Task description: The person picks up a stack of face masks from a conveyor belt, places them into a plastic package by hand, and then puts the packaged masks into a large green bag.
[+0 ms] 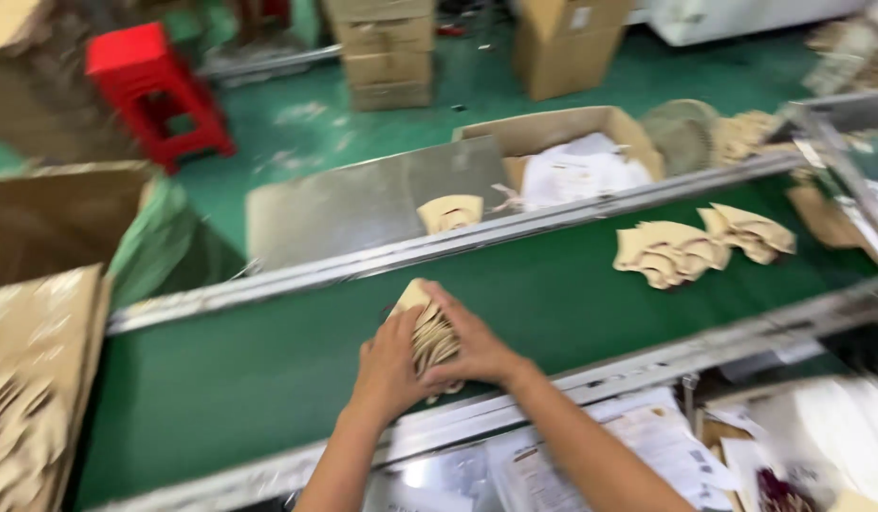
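1. Landmark: the green conveyor belt [268, 370], running between two metal rails across the view. All places below are given from it.
2. Both hands sit on the belt close to its near rail. The left hand [389, 365] and the right hand [472, 346] are closed from either side around one stack of tan die-cut cardboard pieces [431, 334], pressed together on edge. Fingers wrap the stack; neither hand is released.
3. The stack rests on, or just above, the belt surface; motion blur hides whether it touches.
4. Further right along the belt lie two loose piles of the same tan pieces [671, 254] and [750, 230], fanned out and well apart from the hands.
5. Beyond the belt's far rail: a grey metal sheet [363, 199] with a small tan piece [450, 212] on it, and an open carton [562, 133] holding white papers.
6. Left of the belt: a large brown box [40, 370] with more tan pieces inside. A red stool [154, 90] stands on the green floor far beyond the belt.
7. Judgement: the step in hand looks like squaring and gathering a batch of pieces. A next move would call for keeping even side pressure so the stack does not splay when lifted off the belt.
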